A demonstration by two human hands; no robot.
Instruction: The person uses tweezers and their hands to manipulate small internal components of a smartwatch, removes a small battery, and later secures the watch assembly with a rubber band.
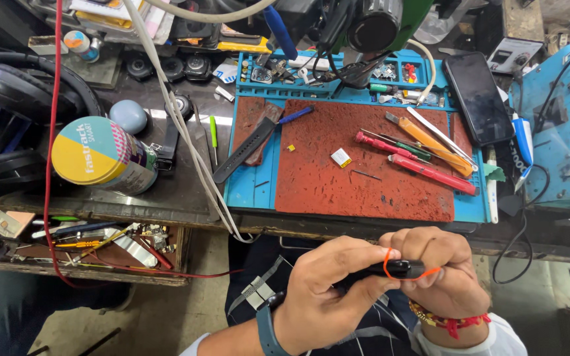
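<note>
We are pinching a small black device (400, 268) with the fingers of both hands, low in front of the counter (186, 191). An orange band (390, 260) is looping around it. Our left hand (324, 290) is closing from below and our right hand (440, 270) is gripping from the side. In our judgement, holding steadily and gently is helping, well apart from the red mat (338, 165).

Glossy black plastic device (400, 268); rough red mat (364, 178); glossy phone (479, 97).
</note>
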